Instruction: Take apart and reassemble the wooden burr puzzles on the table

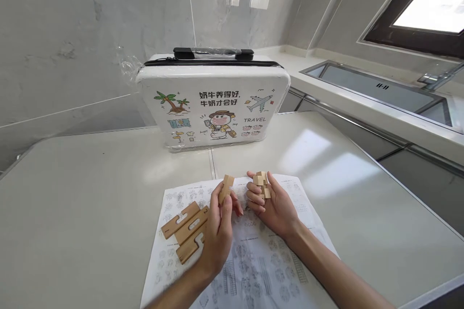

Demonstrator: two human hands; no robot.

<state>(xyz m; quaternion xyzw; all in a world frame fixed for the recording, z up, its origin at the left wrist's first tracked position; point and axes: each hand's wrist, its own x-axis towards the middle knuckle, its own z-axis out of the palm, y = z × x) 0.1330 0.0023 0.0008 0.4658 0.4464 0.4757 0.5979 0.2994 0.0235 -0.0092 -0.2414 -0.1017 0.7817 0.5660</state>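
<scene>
My left hand (222,222) pinches a notched wooden puzzle piece (226,188) between thumb and fingers, raised above the printed sheet. To its right, my right hand (273,205) is closed around a small pale cluster of interlocked wooden blocks (261,185), its fingers curled around the left side and the thumb on the right. The two wooden objects are apart. Left of my left hand, several flat wooden pieces with cut-out slots (192,226) lie side by side on the sheet; one bears a "2", and my hand partly covers them.
A large creased instruction sheet (250,270) with small diagrams lies beneath my hands on the white table (90,212). A white cartoon-printed suitcase (221,106) in plastic wrap stands behind it. At the right are a counter with a sink (377,87) and a window (431,9).
</scene>
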